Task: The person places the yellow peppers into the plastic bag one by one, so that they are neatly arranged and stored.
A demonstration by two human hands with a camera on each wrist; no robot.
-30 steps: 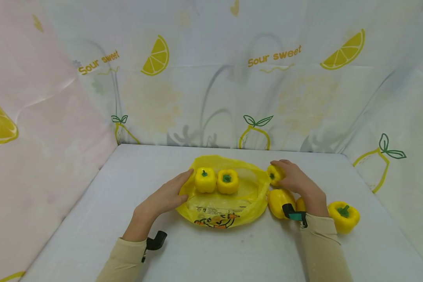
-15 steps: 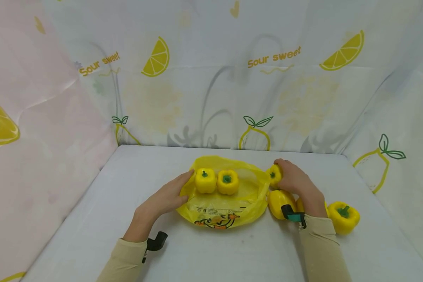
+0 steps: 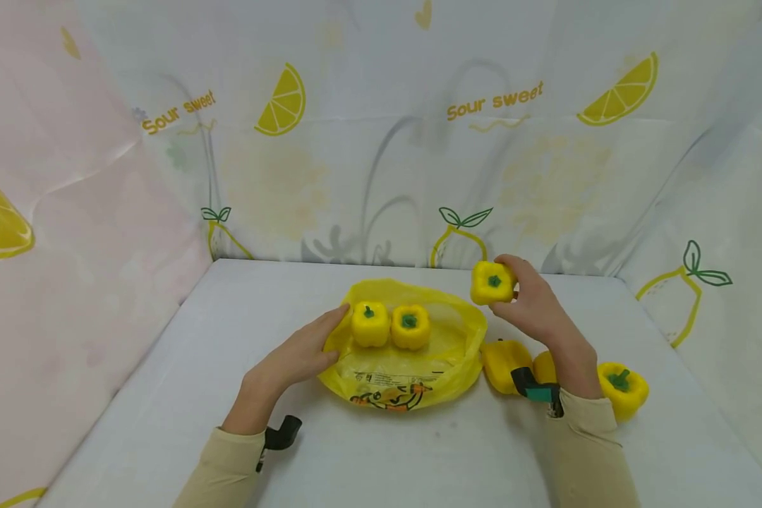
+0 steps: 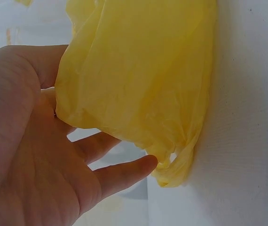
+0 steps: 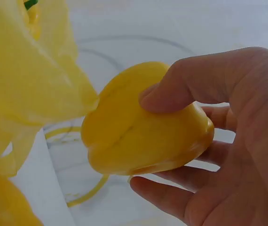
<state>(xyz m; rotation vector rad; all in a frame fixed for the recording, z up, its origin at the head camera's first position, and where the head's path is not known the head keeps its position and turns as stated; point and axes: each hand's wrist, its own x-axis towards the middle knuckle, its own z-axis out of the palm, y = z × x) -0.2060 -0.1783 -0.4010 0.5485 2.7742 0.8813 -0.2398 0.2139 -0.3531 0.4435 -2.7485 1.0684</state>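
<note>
Right hand (image 3: 536,307): pinching yellow pepper (image 3: 489,286) between thumb and fingers, stem end on near side, above tabletop (image 3: 419,458), beyond right rim of yellow bag (image 3: 413,365), with mouth below to left, and left hand (image 3: 301,353) spread wide at opposite rim.

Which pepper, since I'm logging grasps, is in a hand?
The raised pepper in the right hand; the two peppers inside the yellow bag and the other peppers on the table aren't held.
</note>
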